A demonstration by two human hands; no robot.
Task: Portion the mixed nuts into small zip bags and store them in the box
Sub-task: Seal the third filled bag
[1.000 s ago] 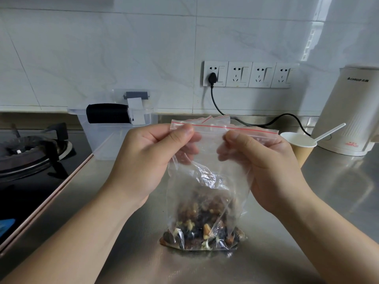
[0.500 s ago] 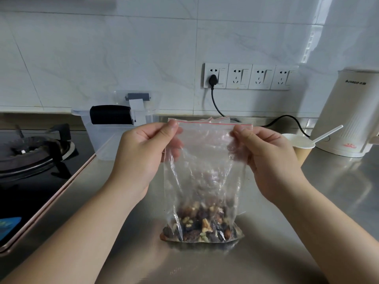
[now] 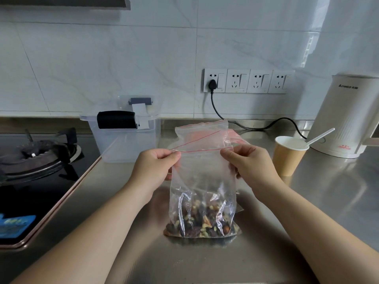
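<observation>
Head view: left hand and right hand pinching zip bag of mixed nuts, apparently sealing; next, likely into box.

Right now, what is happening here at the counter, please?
A person is working on a zip bag of mixed nuts that stands on the steel counter. The left hand and right hand each pinch one side near its red zip line, and the mouth looks open. The clear box waits behind, beside a paper cup.
</observation>
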